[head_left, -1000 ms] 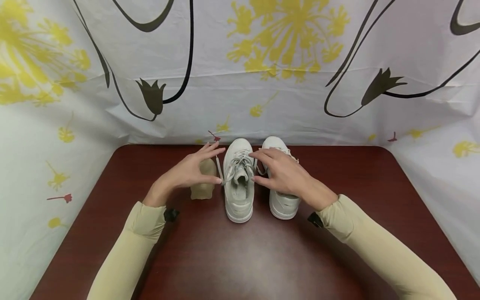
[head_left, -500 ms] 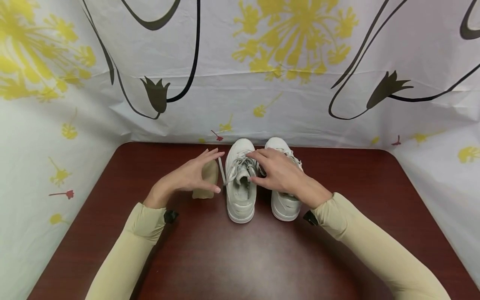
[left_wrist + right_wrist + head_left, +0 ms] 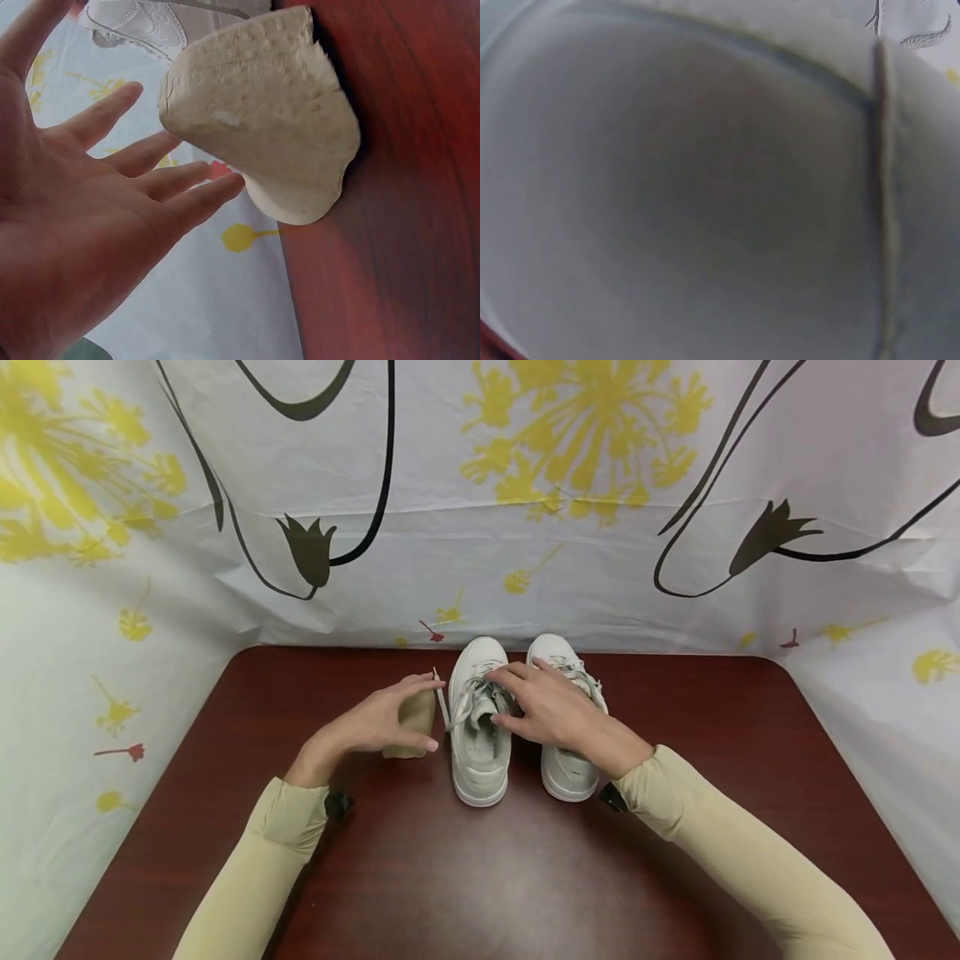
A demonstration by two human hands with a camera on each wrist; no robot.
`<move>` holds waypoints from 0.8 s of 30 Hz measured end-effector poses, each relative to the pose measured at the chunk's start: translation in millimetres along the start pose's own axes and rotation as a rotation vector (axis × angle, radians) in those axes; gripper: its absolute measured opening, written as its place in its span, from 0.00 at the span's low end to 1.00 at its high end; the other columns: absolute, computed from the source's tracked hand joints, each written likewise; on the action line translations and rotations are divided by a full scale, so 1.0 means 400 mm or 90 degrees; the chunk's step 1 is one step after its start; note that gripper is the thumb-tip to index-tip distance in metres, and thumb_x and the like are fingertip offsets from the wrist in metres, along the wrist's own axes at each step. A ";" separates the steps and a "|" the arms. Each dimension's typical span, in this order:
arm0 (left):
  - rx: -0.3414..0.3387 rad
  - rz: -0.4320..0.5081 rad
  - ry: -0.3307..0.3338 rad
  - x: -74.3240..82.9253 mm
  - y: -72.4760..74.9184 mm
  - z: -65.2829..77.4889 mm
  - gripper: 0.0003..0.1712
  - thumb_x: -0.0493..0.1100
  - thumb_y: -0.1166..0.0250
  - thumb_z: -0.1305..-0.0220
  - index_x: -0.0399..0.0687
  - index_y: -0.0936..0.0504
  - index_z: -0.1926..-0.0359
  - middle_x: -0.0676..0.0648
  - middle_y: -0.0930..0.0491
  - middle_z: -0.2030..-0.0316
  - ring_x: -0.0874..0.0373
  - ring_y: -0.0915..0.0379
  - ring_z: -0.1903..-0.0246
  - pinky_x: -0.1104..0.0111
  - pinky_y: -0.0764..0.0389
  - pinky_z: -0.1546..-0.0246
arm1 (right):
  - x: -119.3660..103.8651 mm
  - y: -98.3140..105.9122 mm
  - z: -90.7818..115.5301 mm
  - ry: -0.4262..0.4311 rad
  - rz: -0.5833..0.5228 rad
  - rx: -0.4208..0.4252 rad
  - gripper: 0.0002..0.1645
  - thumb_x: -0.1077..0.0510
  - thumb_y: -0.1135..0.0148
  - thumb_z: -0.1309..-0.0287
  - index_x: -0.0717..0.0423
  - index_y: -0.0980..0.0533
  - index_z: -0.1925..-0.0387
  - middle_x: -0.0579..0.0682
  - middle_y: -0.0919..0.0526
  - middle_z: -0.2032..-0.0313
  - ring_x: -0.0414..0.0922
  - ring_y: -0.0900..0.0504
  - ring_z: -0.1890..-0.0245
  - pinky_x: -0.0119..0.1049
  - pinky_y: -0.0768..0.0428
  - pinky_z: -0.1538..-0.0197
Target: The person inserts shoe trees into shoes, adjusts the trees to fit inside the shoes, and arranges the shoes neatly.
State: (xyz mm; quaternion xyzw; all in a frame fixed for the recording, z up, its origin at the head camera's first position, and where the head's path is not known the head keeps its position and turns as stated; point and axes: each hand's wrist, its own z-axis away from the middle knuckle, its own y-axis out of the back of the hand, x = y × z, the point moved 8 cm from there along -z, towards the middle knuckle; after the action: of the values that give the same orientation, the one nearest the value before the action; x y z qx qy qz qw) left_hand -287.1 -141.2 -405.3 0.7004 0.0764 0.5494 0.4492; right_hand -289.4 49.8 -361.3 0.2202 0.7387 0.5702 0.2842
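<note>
Two white lace-up sneakers stand side by side, toes pointing away. Over the right sneaker (image 3: 567, 768) is my right hand (image 3: 558, 710), its loosely bent fingertips at the laces and tongue of the left sneaker (image 3: 480, 777); whether they touch is unclear. A tan, curved, bumpy piece with a ragged edge (image 3: 262, 112) lies left of the sneakers. My left hand (image 3: 367, 720) hovers above and beside it, fingers spread, holding nothing; a loose shoelace (image 3: 441, 702) passes near its fingertips. In the right wrist view, a blurred white sneaker surface (image 3: 667, 225) fills the frame and hides the hand.
The dark red-brown table (image 3: 480, 877) has rounded back corners. A white cloth (image 3: 420, 568) printed with yellow and dark flowers hangs behind it and along both sides, close to the sneakers' toes.
My right hand has shifted slightly left, further over the left sneaker. My left fingertips have dropped a little lower. The sneakers and the tan piece stay in place; the head view has swayed slightly.
</note>
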 end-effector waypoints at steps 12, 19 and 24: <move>-0.008 0.006 0.039 -0.013 -0.015 0.011 0.47 0.54 0.22 0.51 0.53 0.29 0.30 0.40 0.40 0.28 0.47 0.41 0.31 0.50 0.37 0.34 | -0.001 0.010 -0.017 -0.036 0.075 0.001 0.44 0.39 0.29 0.46 0.54 0.30 0.33 0.54 0.21 0.44 0.51 0.21 0.45 0.53 0.29 0.38; -0.004 -0.016 0.065 -0.047 -0.021 0.017 0.47 0.56 0.23 0.50 0.48 0.29 0.30 0.41 0.37 0.29 0.46 0.39 0.32 0.50 0.34 0.35 | 0.012 0.002 -0.010 -0.098 0.066 0.009 0.34 0.39 0.35 0.42 0.55 0.22 0.41 0.55 0.17 0.48 0.54 0.17 0.52 0.51 0.22 0.48; -0.005 -0.026 0.065 -0.064 -0.029 0.022 0.46 0.55 0.23 0.49 0.46 0.28 0.31 0.39 0.42 0.26 0.42 0.49 0.27 0.49 0.40 0.32 | 0.015 -0.001 -0.007 -0.109 0.055 0.023 0.31 0.40 0.38 0.40 0.54 0.21 0.42 0.54 0.17 0.49 0.54 0.16 0.53 0.51 0.21 0.51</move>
State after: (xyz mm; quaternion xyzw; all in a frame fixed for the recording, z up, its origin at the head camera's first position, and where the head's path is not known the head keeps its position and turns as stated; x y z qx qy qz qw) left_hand -285.0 -154.5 -431.3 0.6679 0.1112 0.5758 0.4583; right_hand -295.8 51.3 -362.2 0.3050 0.7117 0.5475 0.3174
